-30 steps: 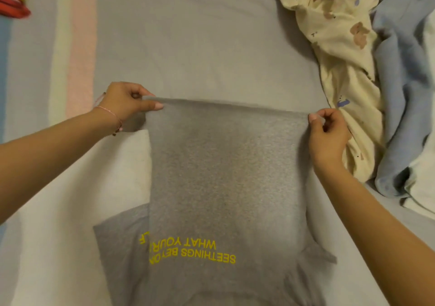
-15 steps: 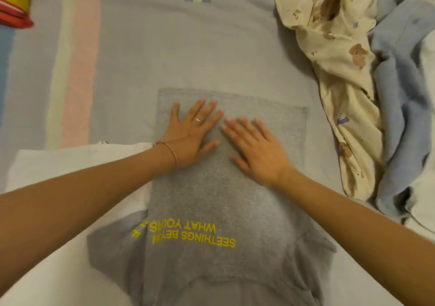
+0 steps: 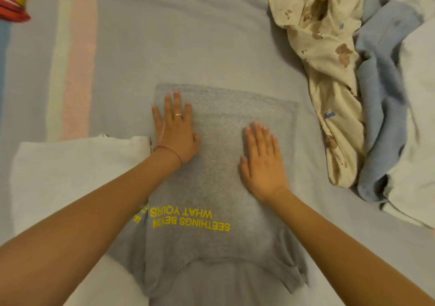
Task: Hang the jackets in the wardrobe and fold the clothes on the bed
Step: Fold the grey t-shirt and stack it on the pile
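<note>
A grey T-shirt [image 3: 221, 164], partly folded, is laid flat on the bed [image 3: 188, 46]. It is pressed by the left hand [image 3: 175, 129] and right hand [image 3: 262, 162], fingers extended flat, palms down. Crumpled clothes [image 3: 329, 70] are piled at right.

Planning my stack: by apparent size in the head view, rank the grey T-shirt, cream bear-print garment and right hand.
Largest to smallest:
1. grey T-shirt
2. cream bear-print garment, crumpled and farther away, so its true size is unsure
3. right hand, clearly smallest
</note>
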Demonstrator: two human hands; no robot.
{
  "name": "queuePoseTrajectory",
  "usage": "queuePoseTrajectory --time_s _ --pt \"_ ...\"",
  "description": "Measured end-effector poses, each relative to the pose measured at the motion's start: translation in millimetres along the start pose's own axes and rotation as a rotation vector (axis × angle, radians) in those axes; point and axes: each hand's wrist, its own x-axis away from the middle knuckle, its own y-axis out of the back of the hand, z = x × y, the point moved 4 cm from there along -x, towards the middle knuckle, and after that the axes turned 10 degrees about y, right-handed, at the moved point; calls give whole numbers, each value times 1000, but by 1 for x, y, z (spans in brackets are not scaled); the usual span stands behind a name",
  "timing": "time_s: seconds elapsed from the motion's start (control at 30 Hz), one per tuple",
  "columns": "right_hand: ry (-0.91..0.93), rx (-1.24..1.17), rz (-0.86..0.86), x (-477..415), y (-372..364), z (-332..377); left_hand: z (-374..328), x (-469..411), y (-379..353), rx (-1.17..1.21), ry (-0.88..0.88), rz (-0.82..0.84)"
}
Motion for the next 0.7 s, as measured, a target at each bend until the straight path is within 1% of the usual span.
queuePoseTrajectory --time_s 0.07,0.1,0.13,0.17,0.23,0.27,0.3,0.37,0.4,0.43,0.47,0.5,0.53,0.57,0.6,0.67,0.7 --pt "293 -32 70 35 -10 38 -25 54 -20 57 -280 -51" --pt "356 -42 127 59 -16 45 -27 83 -37 56 -375 -68" --pt "349 -39 167 83 -20 42 -19 109 -55 24 -410 -80" --pt "266 -25 192 112 -23 31 -5 132 -77 -4 -408 -80" --pt "-26 0 230 172 -21 -6 25 171 -105 45 -340 -99" --pt "-170 8 234 198 -16 -20 36 184 -111 82 -270 -109" --pt "-275 6 244 219 -12 -28 43 194 -114 109 -184 -107" --pt "-380 -45 270 238 -3 -34 33 209 -115 157 -10 -68" --pt "-408 -103 239 236 0 -35 24 210 -114 189 70 -46" --pt "-458 -193 169 229 5 -36 14 209 -110 234 147 -19" --pt "-539 -340 80 227 12 -38 1 212 -105 295 208 7" --pt "-649 -508 -26 220 17 -38 -9 210 -101 349 231 25" --pt "-777 -644 -110 215 20 -39 -18 206 -97 390 189 24" --pt "-889 -734 -145 213 22 -40 -31 207 -94 424 95 13" --pt "-961 -774 -138 208 21 -41 -44 207 -91 458 -37 9" --pt "-988 -828 -95 201 20 -43 -69 210 -91 572 -288 82" --pt "-973 -859 -82 199 22 -45 -80 215 -93 635 -371 132"
